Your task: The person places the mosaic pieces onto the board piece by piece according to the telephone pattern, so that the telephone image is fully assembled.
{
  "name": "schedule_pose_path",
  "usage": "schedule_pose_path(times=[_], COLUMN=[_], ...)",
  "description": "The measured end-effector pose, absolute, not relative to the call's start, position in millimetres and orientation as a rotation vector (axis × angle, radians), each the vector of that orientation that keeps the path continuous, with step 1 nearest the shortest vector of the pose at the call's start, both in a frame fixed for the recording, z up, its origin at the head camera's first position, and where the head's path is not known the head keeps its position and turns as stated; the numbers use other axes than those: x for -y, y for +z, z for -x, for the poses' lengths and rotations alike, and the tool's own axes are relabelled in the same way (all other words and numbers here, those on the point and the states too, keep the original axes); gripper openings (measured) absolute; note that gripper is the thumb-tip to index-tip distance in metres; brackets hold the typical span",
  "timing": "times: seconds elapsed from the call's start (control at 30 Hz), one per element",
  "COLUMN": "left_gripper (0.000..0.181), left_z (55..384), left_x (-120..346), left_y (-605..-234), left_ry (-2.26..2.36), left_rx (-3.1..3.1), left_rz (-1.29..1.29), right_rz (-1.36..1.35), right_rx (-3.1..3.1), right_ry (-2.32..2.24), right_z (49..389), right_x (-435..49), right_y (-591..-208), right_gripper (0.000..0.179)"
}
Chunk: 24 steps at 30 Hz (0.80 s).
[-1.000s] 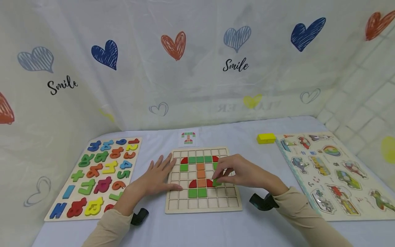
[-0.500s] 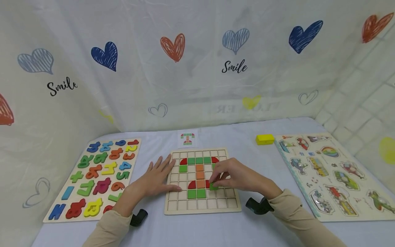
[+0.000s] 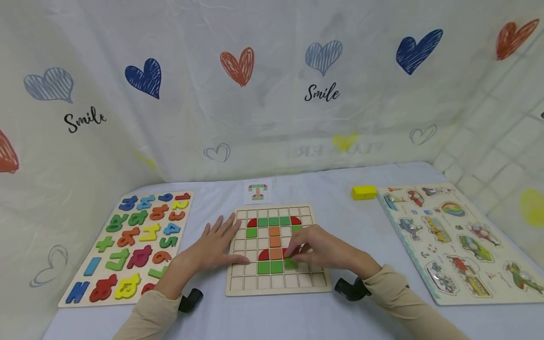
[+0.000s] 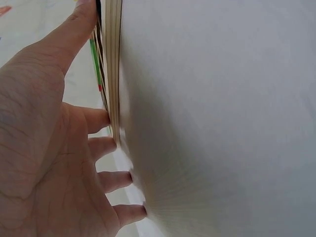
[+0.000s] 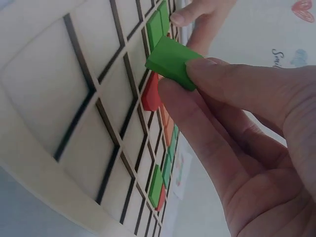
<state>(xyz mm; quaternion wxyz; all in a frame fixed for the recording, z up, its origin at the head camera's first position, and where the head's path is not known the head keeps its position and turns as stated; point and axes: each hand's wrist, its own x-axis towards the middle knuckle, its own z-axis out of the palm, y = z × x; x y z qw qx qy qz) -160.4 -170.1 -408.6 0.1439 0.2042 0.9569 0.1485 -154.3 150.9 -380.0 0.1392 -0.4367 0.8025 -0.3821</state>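
Observation:
A wooden grid board [image 3: 278,292] holds green, red and orange tiles in a T-like pattern. My left hand [image 3: 210,248] lies spread at the board's left edge, its thumb [image 4: 74,32] over the rim and the other fingertips at the side and on the cloth. Between thumb and fingers, my right hand [image 3: 325,248] pinches a green square tile [image 5: 170,61]. That tile is tilted, close over the cell right of two seated green tiles [image 3: 270,267]. Just behind it is a red quarter-round tile [image 5: 150,94], partly hidden by my fingers in the head view.
A pattern card [image 3: 257,191] lies behind the board. To the left is a number-and-letter puzzle board [image 3: 91,295]; to the right, a picture puzzle board [image 3: 454,295]. A yellow block [image 3: 363,192] sits near that board's far corner. A printed curtain [image 3: 272,118] hangs behind.
My right hand has moved slightly left with the green tile, from over the red tile's right side toward the cell beside the lower green tiles. My left hand stays on the board's edge.

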Motion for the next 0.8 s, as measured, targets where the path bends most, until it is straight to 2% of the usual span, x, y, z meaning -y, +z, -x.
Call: schedule_pose_path(times=[0.8], left_gripper=[0.112], left_z=[161.4], left_x=[170.7], left_y=[-409.2], left_ry=[0.426], left_rx=[-2.758], left_rz=[-0.593], right_rz=[1.291], right_rx=[-2.422], right_ry=[-0.88], right_z=[148.0], right_x=[-142.2], right_y=[-382.1], right_gripper=[0.019])
